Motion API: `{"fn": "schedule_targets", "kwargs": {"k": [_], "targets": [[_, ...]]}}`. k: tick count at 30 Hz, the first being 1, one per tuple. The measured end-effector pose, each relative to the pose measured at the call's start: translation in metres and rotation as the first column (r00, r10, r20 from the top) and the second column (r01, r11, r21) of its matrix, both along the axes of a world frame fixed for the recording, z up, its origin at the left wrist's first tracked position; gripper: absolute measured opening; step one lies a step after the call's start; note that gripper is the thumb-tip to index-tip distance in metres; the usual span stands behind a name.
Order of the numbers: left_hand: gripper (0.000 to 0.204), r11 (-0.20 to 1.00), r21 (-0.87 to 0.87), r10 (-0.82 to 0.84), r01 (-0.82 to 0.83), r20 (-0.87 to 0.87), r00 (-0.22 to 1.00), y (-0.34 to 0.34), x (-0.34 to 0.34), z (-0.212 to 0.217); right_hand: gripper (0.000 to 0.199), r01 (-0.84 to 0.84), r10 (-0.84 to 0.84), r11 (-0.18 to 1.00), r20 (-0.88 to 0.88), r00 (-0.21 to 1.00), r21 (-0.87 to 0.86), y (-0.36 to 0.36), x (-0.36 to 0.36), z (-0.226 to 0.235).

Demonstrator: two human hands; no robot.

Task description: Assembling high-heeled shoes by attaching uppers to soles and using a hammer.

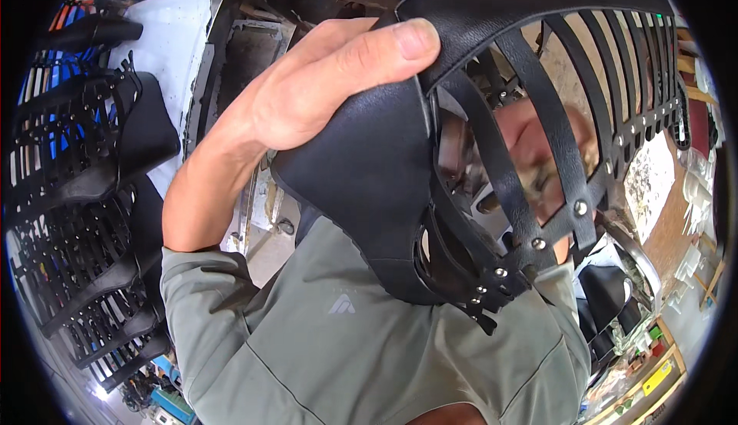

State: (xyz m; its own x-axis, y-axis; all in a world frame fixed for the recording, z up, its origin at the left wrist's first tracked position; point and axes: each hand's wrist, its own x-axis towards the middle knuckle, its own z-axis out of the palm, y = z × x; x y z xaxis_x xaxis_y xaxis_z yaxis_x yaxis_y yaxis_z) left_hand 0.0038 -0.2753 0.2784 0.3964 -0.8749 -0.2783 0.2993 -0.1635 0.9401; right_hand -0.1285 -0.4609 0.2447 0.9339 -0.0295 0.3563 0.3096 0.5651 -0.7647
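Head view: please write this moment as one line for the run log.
left hand: grips black strapped shoe upper, thumb on top edge | right hand: behind straps, grip unclear | left side: similar black uppers in a row

Black strappy uppers [84, 194] hang stacked at left beside a white sheet [173, 40]; cluttered wooden shelf [653, 371] at right.

Head-worn fisheye view, looking steeply down.
The single camera sat on the person's head and faced down along the grey-green shirt [369, 348], very near the left hand [323, 86] and the black strapped shoe upper [477, 156] it held, which filled the frame; straight edges bent toward the dark rim.
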Motion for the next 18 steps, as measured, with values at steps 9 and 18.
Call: {"fn": "schedule_targets", "kwargs": {"k": [9,18], "targets": [[0.047,0.966,0.048,0.256,-0.253,-0.063,0.965,0.022,-0.002,-0.028,0.033,0.174,-0.133,0.953,0.175,0.975,-0.247,0.029,-0.045,-0.041],[0.045,0.959,0.049,0.283,-0.279,-0.098,0.954,0.040,-0.002,-0.042,0.034,0.143,-0.069,0.898,0.188,0.980,-0.416,0.024,-0.058,-0.034]]}}
